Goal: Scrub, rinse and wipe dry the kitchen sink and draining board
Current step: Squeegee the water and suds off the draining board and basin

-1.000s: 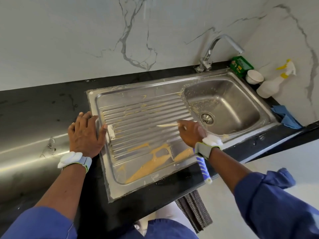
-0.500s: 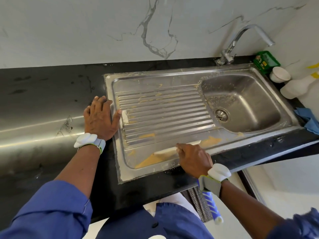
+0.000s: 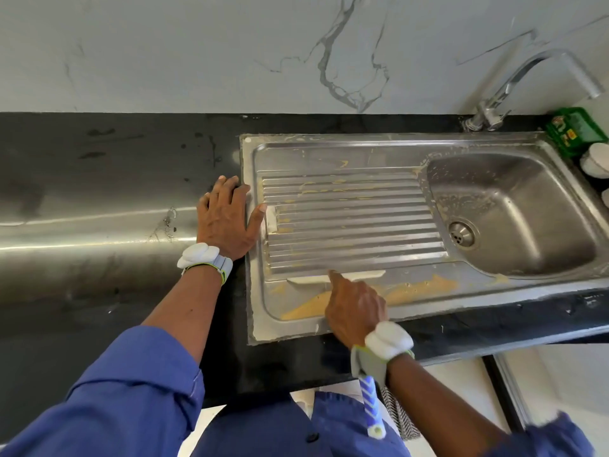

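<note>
While in right hand, scraper crosswise

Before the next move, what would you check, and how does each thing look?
1. Grip: right hand holds the scraper: ok.
2. Contact: scraper's edge lies on the draining board: ok.
3. Clearance: left hand rests at the board's left rim, apart from the scraper: ok.
4. Board clean: not ok, muck smeared along its front.
5. Outlet: drain uncovered: ok.
6. Water: tap off: ok, no water shows.
</note>
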A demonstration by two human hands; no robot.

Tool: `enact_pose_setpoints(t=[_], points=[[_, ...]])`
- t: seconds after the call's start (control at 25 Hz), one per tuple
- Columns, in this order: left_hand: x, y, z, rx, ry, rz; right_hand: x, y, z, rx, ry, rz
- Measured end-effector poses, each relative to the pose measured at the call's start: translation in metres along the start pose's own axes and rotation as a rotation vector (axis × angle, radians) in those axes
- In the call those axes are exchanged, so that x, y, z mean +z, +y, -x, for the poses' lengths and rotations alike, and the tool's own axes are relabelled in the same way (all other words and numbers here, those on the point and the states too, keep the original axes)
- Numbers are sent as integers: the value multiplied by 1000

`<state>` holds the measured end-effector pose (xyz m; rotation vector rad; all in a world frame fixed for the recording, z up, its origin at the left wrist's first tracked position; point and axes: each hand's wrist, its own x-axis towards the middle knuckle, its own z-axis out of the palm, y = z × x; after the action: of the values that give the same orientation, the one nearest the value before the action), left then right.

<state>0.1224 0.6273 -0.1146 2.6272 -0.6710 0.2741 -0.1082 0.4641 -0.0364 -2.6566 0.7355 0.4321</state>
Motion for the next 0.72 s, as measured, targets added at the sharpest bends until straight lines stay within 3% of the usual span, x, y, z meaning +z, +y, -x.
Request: enact_pose_setpoints(t=[0.12,0.32,0.6,0.72], points=[[2,0,1,-9,-3,1,-11,1,13,8,6,-31],[0,0,-1,-8,1,-13,-35,-28,-57,134,137,-264],[1,0,-2,12,-14,-44,-12,-35,-4,-106,-117,85],[1,0,-4,0,-19,-52,-22,-32,-2,-79,-80,-23]])
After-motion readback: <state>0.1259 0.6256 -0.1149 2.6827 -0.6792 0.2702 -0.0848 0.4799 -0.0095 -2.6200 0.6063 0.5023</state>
